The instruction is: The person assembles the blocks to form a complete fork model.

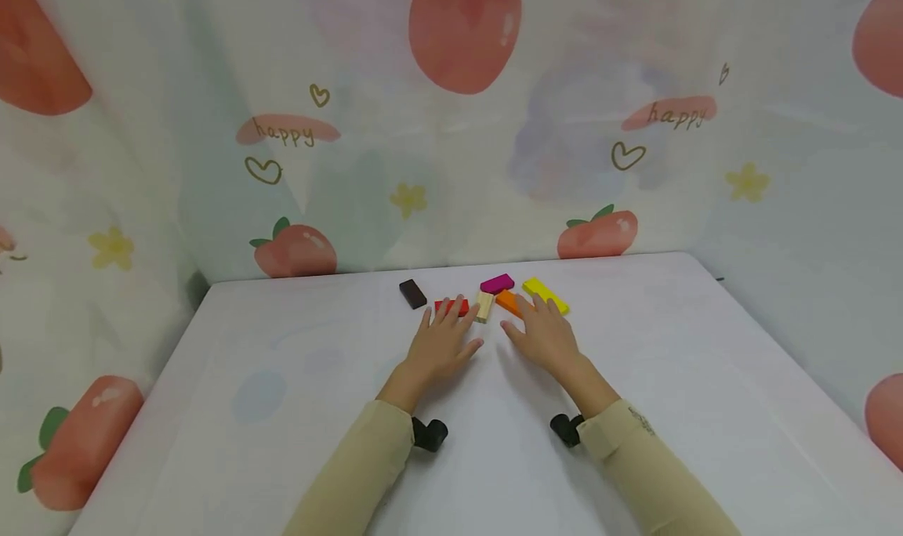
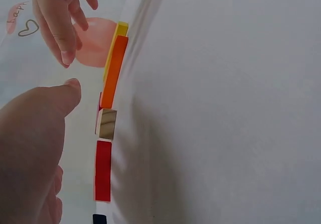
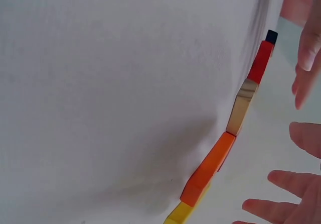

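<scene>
Both hands are spread over a loose group of small blocks at the far side of the table. My left hand (image 1: 437, 348) hovers with its fingertips above the red block (image 2: 103, 171), near the dark block (image 1: 413, 294). Fingers of my right hand (image 1: 549, 338) reach over the orange block (image 1: 506, 301), beside the yellow block (image 1: 546, 295). Between the hands lie a plain wooden block (image 1: 484, 307) and a magenta block (image 1: 498, 284). The wrist views show a gap between fingers and blocks. Neither hand holds anything.
A white cloth covers the table (image 1: 282, 458). Behind it hangs a backdrop (image 1: 437, 152) printed with fruit, hearts and flowers. Small black devices, one on the left wrist (image 1: 430, 436) and one on the right wrist (image 1: 566, 430), stick out below the sleeves.
</scene>
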Motion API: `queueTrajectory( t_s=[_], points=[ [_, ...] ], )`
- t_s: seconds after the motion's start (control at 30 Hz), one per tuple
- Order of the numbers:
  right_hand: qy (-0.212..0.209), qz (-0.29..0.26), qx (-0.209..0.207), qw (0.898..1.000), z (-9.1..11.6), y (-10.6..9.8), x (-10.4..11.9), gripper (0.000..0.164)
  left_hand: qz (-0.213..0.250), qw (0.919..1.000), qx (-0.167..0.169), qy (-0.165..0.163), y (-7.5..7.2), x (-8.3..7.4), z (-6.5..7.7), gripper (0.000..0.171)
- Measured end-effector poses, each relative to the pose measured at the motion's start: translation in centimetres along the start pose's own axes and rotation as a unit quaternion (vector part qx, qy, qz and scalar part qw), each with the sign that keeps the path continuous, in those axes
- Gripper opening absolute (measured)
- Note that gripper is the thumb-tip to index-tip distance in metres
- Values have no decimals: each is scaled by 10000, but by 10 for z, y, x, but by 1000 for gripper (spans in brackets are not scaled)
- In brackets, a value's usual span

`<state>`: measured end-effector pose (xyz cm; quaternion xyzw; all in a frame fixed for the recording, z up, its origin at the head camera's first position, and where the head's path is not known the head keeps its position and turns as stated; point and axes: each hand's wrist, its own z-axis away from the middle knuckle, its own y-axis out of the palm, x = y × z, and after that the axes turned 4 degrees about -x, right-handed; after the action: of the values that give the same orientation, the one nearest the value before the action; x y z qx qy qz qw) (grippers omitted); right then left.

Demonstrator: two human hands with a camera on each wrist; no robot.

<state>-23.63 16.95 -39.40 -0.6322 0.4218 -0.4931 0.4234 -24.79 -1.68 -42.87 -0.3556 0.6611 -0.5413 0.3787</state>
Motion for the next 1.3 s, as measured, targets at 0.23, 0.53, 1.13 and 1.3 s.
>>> queueTrajectory(
  t_s=[0.23,0.53,1.13,1.3],
  points=[
    [-59,77,189,9998,-15,6,-7,51,-30,9995,182,247,5,-4,-20,61],
    [-70,20,313,9995,-27,12,-16,42,371,9978,440,322,10,-9,-32,61],
    [72,92,651,9978,-42,17,-28,26,-399,9967,263,656,15,-10,-45,48],
    [194,-27,662,9976,-46,18,-30,22,-636,9960,338,522,18,-15,-50,46]
  ],
)
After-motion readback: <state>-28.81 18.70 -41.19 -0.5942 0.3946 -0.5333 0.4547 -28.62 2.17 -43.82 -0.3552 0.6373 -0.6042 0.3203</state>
